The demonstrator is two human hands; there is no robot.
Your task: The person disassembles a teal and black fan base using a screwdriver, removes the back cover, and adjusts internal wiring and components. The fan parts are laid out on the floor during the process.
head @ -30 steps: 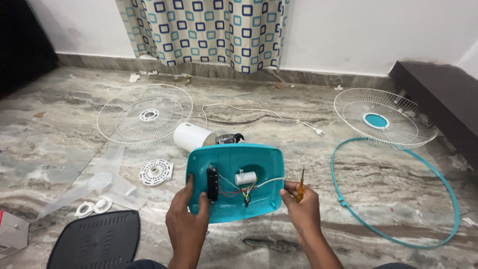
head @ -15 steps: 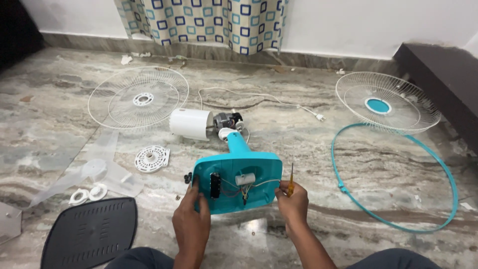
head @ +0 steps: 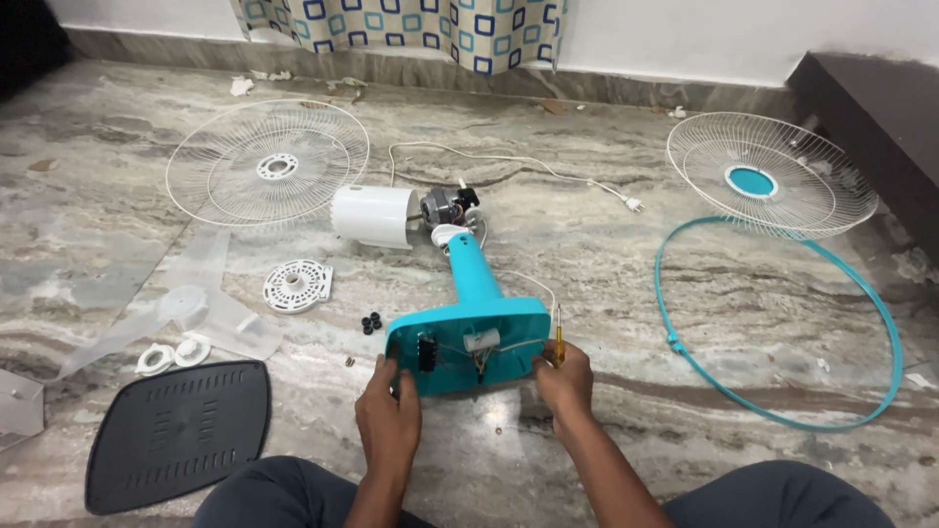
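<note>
A teal fan base (head: pixel 469 342) stands on edge on the marble floor, its open underside with wires and a white capacitor facing me. Its teal stem runs up to the white motor housing (head: pixel 372 216), which lies on the floor. My left hand (head: pixel 388 418) grips the base's lower left edge. My right hand (head: pixel 564 381) holds the base's lower right edge and also clasps a yellow-handled screwdriver (head: pixel 558 339), pointing up.
A white wire guard (head: pixel 266 163) lies far left, another guard with a teal centre (head: pixel 769 173) far right, and a teal ring (head: pixel 782 323) beside it. A black base cover (head: pixel 178 430), a clear blade (head: pixel 186 303), a white round plate (head: pixel 297 285) and small black screws (head: pixel 371 324) lie at left.
The base has been tipped further over, so its stem now shows lying along the floor toward the motor. Both hands stayed on its edges and dropped lower.
</note>
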